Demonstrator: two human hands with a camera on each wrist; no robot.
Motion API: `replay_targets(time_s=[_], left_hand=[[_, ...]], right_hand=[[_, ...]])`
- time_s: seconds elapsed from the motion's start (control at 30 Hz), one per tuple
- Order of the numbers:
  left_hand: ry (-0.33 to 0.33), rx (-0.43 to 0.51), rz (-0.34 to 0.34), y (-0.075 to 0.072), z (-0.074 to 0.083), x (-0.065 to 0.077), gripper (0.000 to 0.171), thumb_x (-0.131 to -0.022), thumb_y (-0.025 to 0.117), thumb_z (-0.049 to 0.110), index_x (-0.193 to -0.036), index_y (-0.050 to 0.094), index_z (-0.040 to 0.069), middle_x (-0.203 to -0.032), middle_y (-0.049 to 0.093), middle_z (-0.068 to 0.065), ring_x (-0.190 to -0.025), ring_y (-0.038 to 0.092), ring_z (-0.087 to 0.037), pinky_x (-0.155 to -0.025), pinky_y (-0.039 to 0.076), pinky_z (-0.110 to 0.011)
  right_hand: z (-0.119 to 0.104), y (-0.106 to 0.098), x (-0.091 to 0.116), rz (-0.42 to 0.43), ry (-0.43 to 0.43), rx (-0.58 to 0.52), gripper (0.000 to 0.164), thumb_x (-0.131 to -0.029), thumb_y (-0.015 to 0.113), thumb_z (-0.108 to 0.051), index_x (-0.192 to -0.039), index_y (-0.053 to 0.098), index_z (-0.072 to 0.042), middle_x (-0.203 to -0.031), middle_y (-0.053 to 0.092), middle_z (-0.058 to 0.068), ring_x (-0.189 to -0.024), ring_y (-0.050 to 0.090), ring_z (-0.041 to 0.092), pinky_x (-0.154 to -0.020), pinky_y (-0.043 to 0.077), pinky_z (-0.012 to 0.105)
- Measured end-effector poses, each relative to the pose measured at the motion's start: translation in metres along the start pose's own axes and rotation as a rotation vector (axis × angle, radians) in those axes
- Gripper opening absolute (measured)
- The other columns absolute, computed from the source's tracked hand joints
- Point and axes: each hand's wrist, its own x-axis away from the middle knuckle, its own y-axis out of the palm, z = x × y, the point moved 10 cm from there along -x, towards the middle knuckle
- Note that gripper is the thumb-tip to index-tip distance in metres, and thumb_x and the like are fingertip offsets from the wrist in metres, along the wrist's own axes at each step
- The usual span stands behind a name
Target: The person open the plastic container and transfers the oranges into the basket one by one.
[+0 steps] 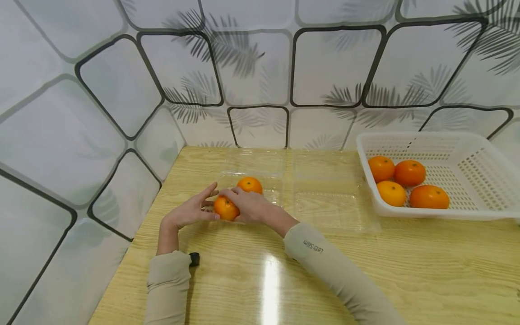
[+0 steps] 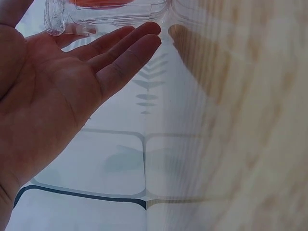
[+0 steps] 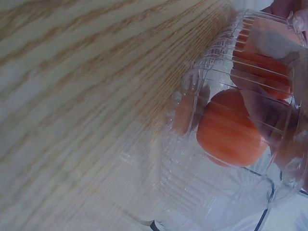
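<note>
In the head view, my right hand (image 1: 252,206) grips an orange (image 1: 226,208) from above and the right, at the near left of a clear plastic clamshell box (image 1: 276,198). Just behind it sits a second orange (image 1: 249,184). My left hand (image 1: 191,211) is at the box's left side, thumb and fingers spread beside the gripped orange. The left wrist view shows that palm with its fingers straight, close under the clear box edge (image 2: 120,18). Through the ribbed plastic wall (image 3: 183,192) in the right wrist view, two oranges show.
Another clear clamshell box (image 1: 325,210) lies open to the right, its lid towards the wall. Beyond it a white perforated basket (image 1: 479,180) holds several oranges (image 1: 429,197). Patterned wall covering (image 1: 256,67) borders the wooden table (image 1: 252,280) behind and at left.
</note>
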Motion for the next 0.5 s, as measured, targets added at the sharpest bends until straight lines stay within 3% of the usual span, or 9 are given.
replay_targets(time_s=[0.27, 0.5], left_hand=[[-0.010, 0.015, 0.000, 0.001, 0.000, 0.001, 0.103, -0.090, 0.075, 0.023, -0.161, 0.001, 0.016, -0.163, 0.017, -0.017, -0.139, 0.038, -0.044, -0.103, 0.045, -0.052], [-0.025, -0.017, 0.018, 0.000, 0.001, 0.001, 0.098, -0.092, 0.072, 0.019, -0.161, 0.003, 0.016, -0.162, 0.019, -0.018, -0.138, 0.040, -0.043, -0.104, 0.044, -0.053]], right_hand=[[0.000, -0.006, -0.001, 0.054, 0.001, -0.007, 0.076, -0.088, 0.075, -0.041, -0.149, 0.034, -0.020, -0.139, 0.051, 0.012, -0.101, 0.065, 0.026, -0.085, 0.056, 0.039], [0.010, -0.015, 0.004, 0.123, 0.078, -0.215, 0.082, -0.085, 0.080, -0.034, -0.150, 0.031, -0.020, -0.143, 0.046, 0.013, -0.104, 0.064, 0.027, -0.089, 0.055, 0.041]])
